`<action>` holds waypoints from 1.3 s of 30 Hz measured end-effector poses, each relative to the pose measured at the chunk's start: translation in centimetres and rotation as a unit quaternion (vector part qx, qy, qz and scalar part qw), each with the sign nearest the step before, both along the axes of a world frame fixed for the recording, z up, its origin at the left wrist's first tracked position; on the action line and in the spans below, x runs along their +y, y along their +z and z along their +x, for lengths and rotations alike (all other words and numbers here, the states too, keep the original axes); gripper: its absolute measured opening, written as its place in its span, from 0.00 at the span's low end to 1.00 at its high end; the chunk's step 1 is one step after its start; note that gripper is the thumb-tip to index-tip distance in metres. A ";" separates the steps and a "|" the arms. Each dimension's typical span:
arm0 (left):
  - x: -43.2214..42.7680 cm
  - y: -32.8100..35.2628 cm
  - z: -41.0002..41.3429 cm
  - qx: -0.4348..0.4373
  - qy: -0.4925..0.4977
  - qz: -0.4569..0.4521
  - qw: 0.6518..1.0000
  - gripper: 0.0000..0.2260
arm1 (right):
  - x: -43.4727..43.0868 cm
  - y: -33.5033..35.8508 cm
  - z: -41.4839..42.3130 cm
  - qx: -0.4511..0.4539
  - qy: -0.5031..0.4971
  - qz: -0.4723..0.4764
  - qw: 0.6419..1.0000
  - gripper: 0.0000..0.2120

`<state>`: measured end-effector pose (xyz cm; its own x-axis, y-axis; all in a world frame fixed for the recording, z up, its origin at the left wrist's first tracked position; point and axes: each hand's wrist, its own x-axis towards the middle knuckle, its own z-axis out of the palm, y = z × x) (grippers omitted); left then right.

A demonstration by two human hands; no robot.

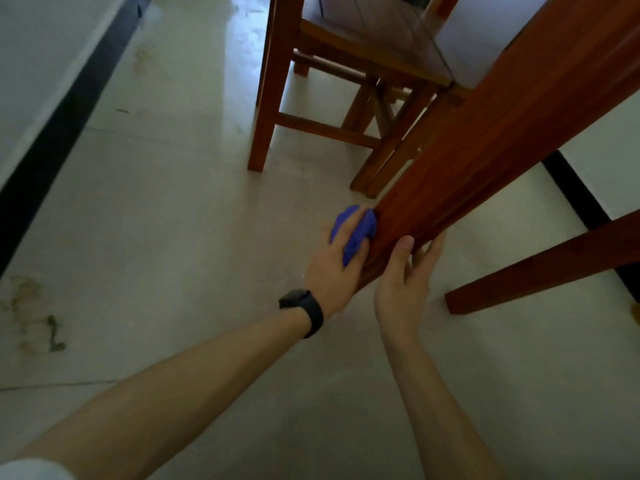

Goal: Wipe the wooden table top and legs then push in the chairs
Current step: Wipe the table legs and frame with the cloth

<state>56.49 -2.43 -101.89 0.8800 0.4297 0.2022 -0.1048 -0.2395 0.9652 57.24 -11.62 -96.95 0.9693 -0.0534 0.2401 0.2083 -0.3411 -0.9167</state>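
A thick reddish wooden table leg (485, 147) slants from the upper right down toward the floor in the middle of the view. My left hand (332, 268), with a black watch on the wrist, presses a crumpled blue cloth (360, 230) against the left face of the leg near its foot. My right hand (405, 282) is wrapped around the right side of the same leg, thumb on the front face and fingers behind it. A wooden chair (311, 84) stands behind the leg, its seat partly under the table.
A second table leg (540, 271) reaches the floor at the right. Pale floor tiles (173, 202) carry brownish stains at the left. A black skirting strip (52, 150) runs along the white wall on the left, another along the right wall.
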 end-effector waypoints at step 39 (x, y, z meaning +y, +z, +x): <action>3.6 -12.0 -1.3 0.402 -0.118 -0.103 0.902 0.11 | -0.9 -2.5 -0.7 0.072 0.024 -0.007 0.997 0.24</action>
